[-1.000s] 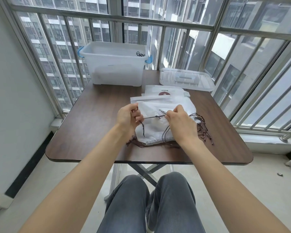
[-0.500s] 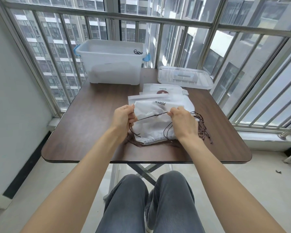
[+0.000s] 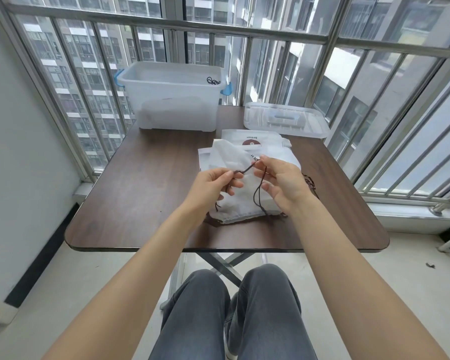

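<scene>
Both hands have lifted off the bag, palms now turned inward. Cord runs between them above the table: left hand pinches its end, right hand pinches farther along. Bin and lid sit behind.

Dark wood-look folding table, rounded corners, crossed metal legs under it, fills mid frame. On top: clear plastic storage bin w/ blue latches, upper centre, at far edge. Clear lid lies flat just right of it. Pile of white drawstring bags at centre, w/ brown cords trailing onto the wood at the pile's right & bottom.
</scene>
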A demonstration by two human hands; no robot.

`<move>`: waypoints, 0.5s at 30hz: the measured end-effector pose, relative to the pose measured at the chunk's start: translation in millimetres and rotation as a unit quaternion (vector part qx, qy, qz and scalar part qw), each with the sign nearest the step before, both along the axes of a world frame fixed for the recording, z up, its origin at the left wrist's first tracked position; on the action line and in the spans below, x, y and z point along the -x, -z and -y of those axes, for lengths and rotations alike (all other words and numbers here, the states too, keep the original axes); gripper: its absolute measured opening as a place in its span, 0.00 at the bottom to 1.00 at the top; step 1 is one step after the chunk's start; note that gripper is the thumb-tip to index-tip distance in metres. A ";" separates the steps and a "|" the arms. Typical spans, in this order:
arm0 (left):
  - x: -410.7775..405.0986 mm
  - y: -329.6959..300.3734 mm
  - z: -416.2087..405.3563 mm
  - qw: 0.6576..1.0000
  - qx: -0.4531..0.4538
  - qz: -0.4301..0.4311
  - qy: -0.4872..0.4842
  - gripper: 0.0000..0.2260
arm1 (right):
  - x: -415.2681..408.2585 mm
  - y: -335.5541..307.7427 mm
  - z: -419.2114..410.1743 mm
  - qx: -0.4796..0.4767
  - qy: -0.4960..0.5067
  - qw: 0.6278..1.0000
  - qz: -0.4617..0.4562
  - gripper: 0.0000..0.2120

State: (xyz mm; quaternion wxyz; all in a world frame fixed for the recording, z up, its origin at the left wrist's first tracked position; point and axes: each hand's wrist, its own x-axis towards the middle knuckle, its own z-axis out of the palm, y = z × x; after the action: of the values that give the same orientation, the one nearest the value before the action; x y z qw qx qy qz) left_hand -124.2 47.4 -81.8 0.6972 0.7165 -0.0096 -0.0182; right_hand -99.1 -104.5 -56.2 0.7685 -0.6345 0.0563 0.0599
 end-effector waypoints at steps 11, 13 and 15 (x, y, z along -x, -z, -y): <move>8.9 -7.5 0.3 0.998 0.057 -0.014 0.029 0.09 | -4.2 10.3 -14.3 -0.170 -0.020 0.985 0.031 0.09; 9.0 -8.6 -0.5 0.997 0.073 0.003 0.015 0.08 | -1.5 12.9 -18.9 -0.066 -0.010 0.997 0.043 0.07; 8.2 -9.0 -0.9 0.996 0.086 0.022 -0.004 0.07 | -0.1 15.7 -21.6 0.014 -0.007 0.999 0.043 0.07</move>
State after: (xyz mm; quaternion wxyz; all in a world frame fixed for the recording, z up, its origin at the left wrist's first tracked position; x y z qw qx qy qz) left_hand -132.3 48.3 -72.8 0.7563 0.6538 -0.0238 0.0016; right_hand -98.9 -82.8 -71.9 0.7611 -0.6472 0.0197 0.0378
